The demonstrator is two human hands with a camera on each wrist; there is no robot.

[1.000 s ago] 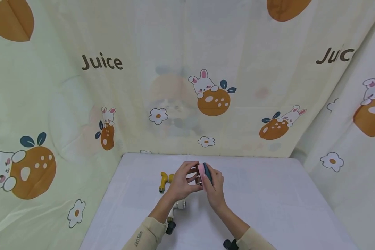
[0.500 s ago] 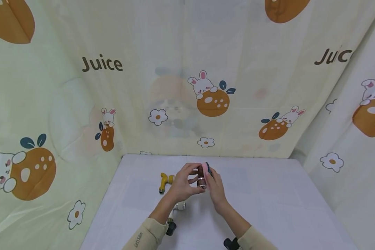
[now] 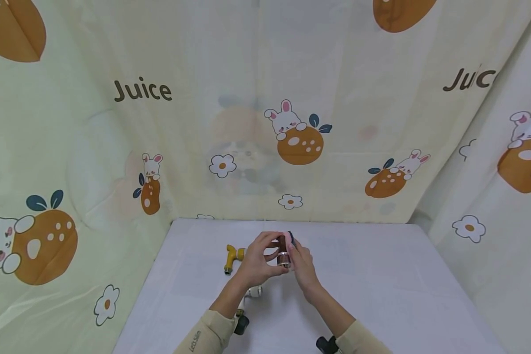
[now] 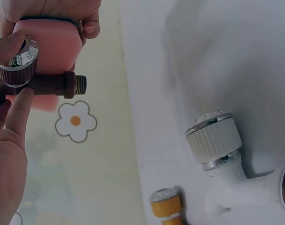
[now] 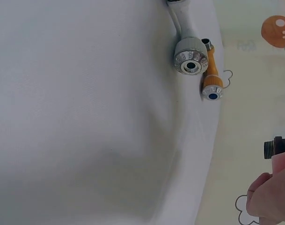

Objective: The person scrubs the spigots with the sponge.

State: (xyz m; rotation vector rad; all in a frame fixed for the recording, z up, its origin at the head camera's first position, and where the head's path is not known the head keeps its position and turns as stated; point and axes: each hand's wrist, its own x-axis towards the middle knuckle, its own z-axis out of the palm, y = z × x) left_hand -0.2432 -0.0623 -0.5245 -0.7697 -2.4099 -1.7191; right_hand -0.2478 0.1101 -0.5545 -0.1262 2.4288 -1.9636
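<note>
My left hand [image 3: 257, 260] grips a dark brown faucet [image 3: 283, 259] with a ribbed, chrome-capped knob, held above the table's far part. In the left wrist view its threaded brass end points right, and thumb and forefinger sit at the knob. My right hand [image 3: 307, 273] holds a pink sponge [image 4: 60, 44] with a dark green backing, its pink face against the faucet's body. Most of the backing is hidden behind the fingers. In the right wrist view only part of that hand and the faucet's threaded end show at the right edge.
A yellow faucet [image 3: 231, 256] lies behind the left forearm, and a white faucet [image 4: 217, 140] lies nearer, partly hidden by it. A black knob-like piece [image 3: 242, 325] sits beside the left sleeve. Another black piece [image 3: 325, 345] lies by the right sleeve. A printed curtain [image 3: 336, 187] hangs behind the table.
The sponge has turned, so less of its dark backing and more of the faucet's knob show. My right hand has shifted slightly downward; the left hand has stayed nearly in place.
</note>
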